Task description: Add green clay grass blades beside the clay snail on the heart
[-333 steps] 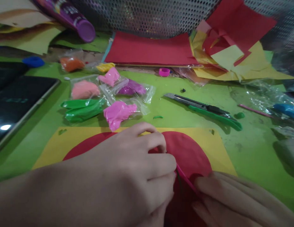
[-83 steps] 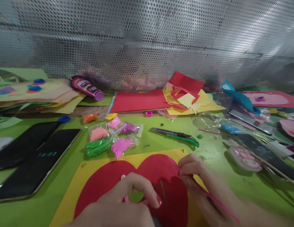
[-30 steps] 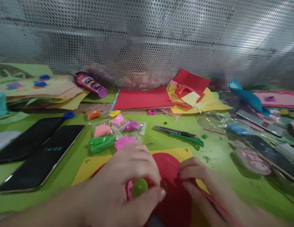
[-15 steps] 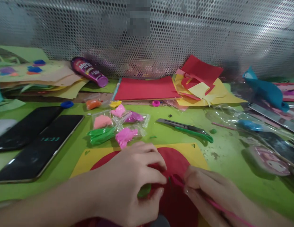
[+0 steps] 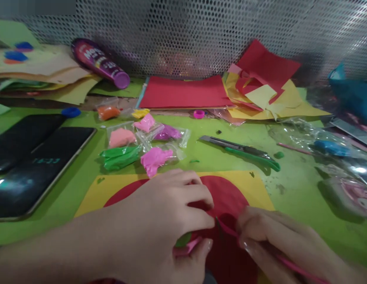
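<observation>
Here, two hands sit over one red paper shape on one yellow sheet.
The right hand pinches one pink stick; the left hand curls over the red paper, and whether it grips the green piece beneath I cannot tell. Pressing the stick too hard might dent or tear the paper; a shifting left wrist could drag the sheet askew. Counted beyond: one cutter, blade bared, which a stray reach might catch; two phones; seven coloured lumps clustered left of it.
</observation>
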Demonstrator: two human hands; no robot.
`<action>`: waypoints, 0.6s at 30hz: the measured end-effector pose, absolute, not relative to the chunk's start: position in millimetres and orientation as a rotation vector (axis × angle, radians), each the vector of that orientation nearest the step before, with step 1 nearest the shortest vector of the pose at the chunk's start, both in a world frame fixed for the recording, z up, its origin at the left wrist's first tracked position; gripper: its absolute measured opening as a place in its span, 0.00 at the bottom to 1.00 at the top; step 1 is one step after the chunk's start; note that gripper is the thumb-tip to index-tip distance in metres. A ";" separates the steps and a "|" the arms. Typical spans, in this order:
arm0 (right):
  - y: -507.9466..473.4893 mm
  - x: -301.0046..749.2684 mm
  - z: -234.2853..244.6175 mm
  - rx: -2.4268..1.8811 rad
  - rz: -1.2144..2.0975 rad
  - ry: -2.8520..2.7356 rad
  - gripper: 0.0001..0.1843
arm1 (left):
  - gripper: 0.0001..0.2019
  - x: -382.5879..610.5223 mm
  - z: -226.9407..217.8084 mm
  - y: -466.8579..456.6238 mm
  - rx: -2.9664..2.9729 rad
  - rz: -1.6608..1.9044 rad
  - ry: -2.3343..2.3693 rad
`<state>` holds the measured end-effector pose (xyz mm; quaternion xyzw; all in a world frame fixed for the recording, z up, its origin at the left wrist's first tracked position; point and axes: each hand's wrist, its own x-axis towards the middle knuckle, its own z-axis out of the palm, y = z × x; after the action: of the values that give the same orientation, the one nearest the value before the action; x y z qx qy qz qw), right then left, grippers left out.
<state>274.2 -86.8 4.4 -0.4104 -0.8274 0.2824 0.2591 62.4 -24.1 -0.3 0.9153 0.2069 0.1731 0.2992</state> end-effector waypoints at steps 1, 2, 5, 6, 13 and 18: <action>-87.0 274.7 3.7 -1.130 0.764 -2.238 0.10 | 0.10 62.0 -0.4 -24.2 2.436 0.459 0.550; -86.8 275.4 3.0 -1.144 0.775 -2.244 0.10 | 0.10 61.6 -0.5 -24.1 2.442 0.461 0.551; -83.9 278.5 1.3 -1.111 0.810 -2.271 0.10 | 0.10 61.0 -1.5 -23.3 2.457 0.468 0.536; -82.6 279.4 0.6 -1.102 0.822 -2.278 0.10 | 0.10 61.2 -1.9 -22.9 2.464 0.461 0.535; -84.8 278.2 2.8 -1.149 0.768 -2.276 0.12 | 0.10 62.6 -3.7 -23.2 2.487 0.470 0.552; -92.9 274.0 5.0 -1.259 0.578 -2.158 0.12 | 0.11 62.8 -3.5 -22.9 2.506 0.443 0.537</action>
<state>274.0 -92.9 5.0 -0.4706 -0.8067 0.2162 0.2849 62.8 -22.9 -3.5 0.9285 0.1991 0.1642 0.2669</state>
